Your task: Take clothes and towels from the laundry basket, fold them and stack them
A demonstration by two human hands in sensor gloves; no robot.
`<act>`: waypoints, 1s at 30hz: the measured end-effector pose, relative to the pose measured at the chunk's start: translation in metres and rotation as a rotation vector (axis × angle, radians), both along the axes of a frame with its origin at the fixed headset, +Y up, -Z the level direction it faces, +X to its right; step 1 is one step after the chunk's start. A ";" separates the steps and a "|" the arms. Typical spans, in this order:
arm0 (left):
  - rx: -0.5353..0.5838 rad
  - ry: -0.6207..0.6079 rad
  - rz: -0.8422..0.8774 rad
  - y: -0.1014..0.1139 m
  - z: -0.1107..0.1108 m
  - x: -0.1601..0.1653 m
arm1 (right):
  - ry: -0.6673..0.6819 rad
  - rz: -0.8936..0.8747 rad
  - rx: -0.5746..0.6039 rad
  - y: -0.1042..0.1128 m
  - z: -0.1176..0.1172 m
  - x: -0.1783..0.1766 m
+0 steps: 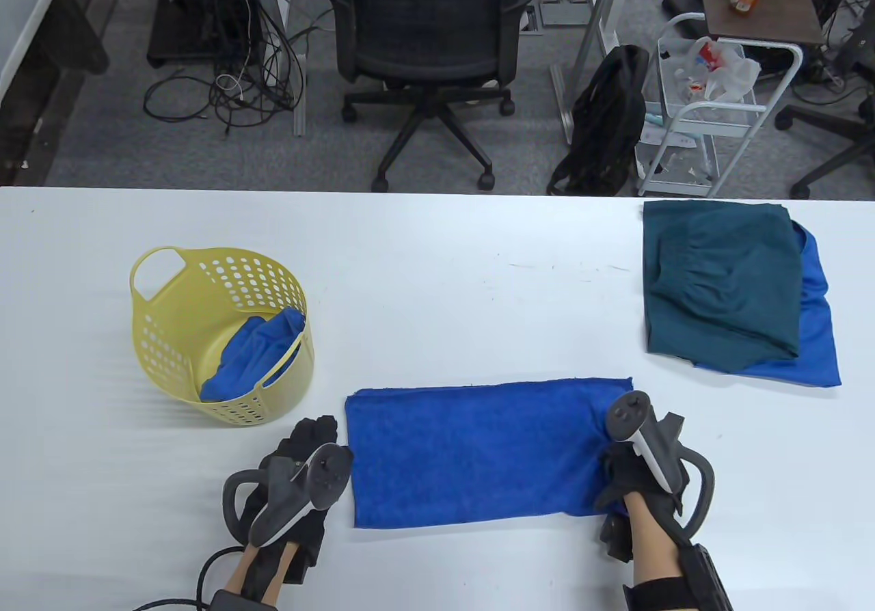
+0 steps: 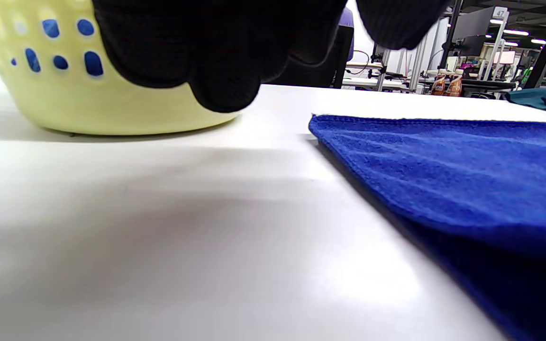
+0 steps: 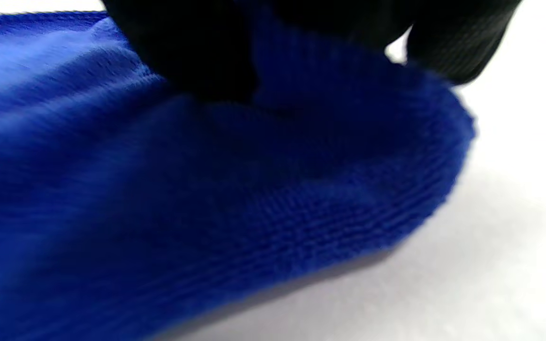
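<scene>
The blue towel point(image 1: 478, 450) lies flat on the white table point(image 1: 437, 276), already a long strip, and the right hand point(image 1: 639, 474) pinches its right end, fingers point(image 3: 197, 61) curled into the plush pile so the edge lifts in a soft curl. The left hand point(image 1: 297, 478) hovers just beside the towel's left edge, fingers loosely hanging, gripping nothing. To fold it well, I'd say carry that right end across to meet the left edge squarely, with the left hand pinning its corner. The yellow perforated basket point(image 1: 171, 337) holds 1 more crumpled blue cloth point(image 1: 253, 358). Far right, a teal garment point(image 1: 724, 283) tops a smooth blue one point(image 1: 817, 324).
</scene>
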State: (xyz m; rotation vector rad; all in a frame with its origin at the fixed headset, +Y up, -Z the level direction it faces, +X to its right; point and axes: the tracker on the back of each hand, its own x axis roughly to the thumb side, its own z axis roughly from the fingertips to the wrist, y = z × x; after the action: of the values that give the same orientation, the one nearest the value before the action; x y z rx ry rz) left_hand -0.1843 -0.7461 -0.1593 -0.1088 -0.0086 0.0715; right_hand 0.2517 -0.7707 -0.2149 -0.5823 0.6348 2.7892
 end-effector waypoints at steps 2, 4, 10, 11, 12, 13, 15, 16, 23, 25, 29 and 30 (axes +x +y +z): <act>-0.009 0.003 0.012 -0.001 -0.001 -0.003 | 0.049 -0.177 0.017 0.005 0.002 0.008; -0.009 -0.001 0.017 -0.001 -0.001 -0.004 | 0.050 -0.325 0.116 0.013 0.007 0.020; -0.024 -0.004 0.013 -0.002 -0.002 -0.006 | 0.090 -0.996 0.141 0.001 0.014 0.066; -0.030 -0.002 0.012 -0.003 -0.002 -0.006 | 0.100 -1.077 0.065 0.001 0.013 0.075; -0.033 -0.003 0.012 -0.003 -0.003 -0.006 | 0.123 -1.110 0.035 0.000 0.012 0.079; -0.037 -0.003 0.012 -0.004 -0.003 -0.007 | 0.146 -1.130 0.029 -0.003 0.010 0.083; -0.044 -0.007 0.012 -0.004 -0.004 -0.007 | 0.135 -1.097 -0.001 -0.010 0.008 0.085; -0.048 -0.008 0.012 -0.004 -0.004 -0.008 | 0.143 -1.080 -0.012 -0.014 0.007 0.085; -0.056 -0.006 0.026 -0.002 -0.004 -0.014 | 0.236 -1.062 0.115 -0.014 0.000 0.081; -0.046 -0.002 0.043 0.000 -0.004 -0.016 | 0.300 -1.087 0.228 0.001 0.001 0.081; -0.051 -0.005 0.056 0.000 -0.005 -0.018 | 0.339 -1.103 0.273 0.015 0.004 0.080; -0.058 -0.009 0.052 -0.002 -0.005 -0.018 | 0.315 -1.050 0.249 0.011 0.004 0.082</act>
State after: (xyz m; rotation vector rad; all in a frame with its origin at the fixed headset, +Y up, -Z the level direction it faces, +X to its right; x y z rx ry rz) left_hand -0.2018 -0.7478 -0.1646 -0.1670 -0.0186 0.1237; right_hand 0.3336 -0.7595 -0.2105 0.2239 0.4388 1.8956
